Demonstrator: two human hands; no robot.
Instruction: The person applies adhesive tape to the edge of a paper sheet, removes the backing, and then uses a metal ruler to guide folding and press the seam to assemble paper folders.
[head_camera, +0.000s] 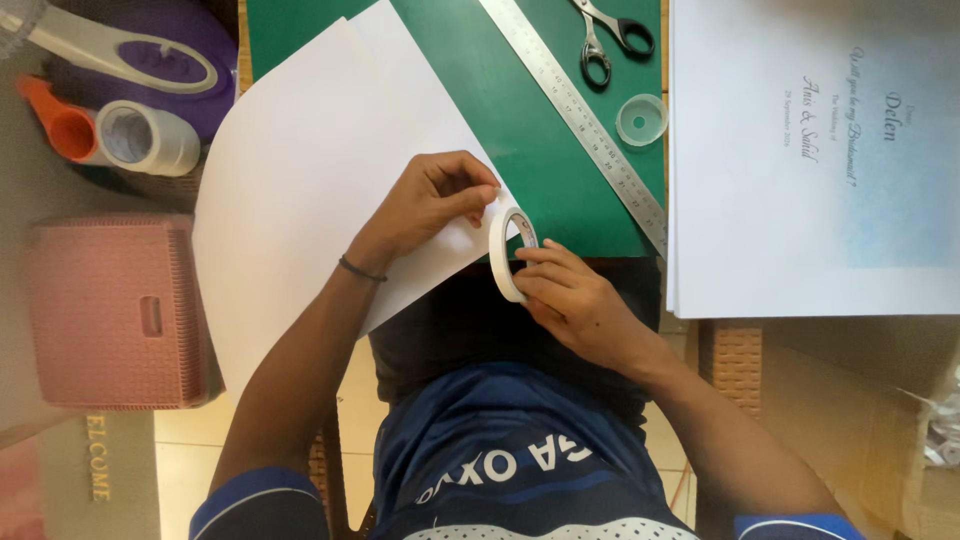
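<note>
- While the right hand (575, 300) is wrapping its fingers around a roll of white tape (508, 252), keeping it standing on edge at the near edge of the green cutting mat (520, 130), the left hand (432, 200) is pinching the loose tape end at the corner of a white sheet (310, 190).
- So both hands are closed: the right on the roll, the left thumb and fingertips on the tape end, pressing down on the paper.
- That white sheet is lying half on the mat and half hanging off toward the person's lap.
- Containers-wise: a pink woven-look basket (115, 310) is sitting off to the left, seemingly upside down, so can't tell what's in it.
- A small clear round tub (641, 119) is sitting on the mat just beside a steel ruler (575, 110), and it's looking empty.
- Scissors (607, 35) are lying at the far edge of the mat.
- A fat tape roll on an orange dispenser (120, 135) is resting top left.
- A stack of printed cards (815, 150) is sitting on the right.
</note>
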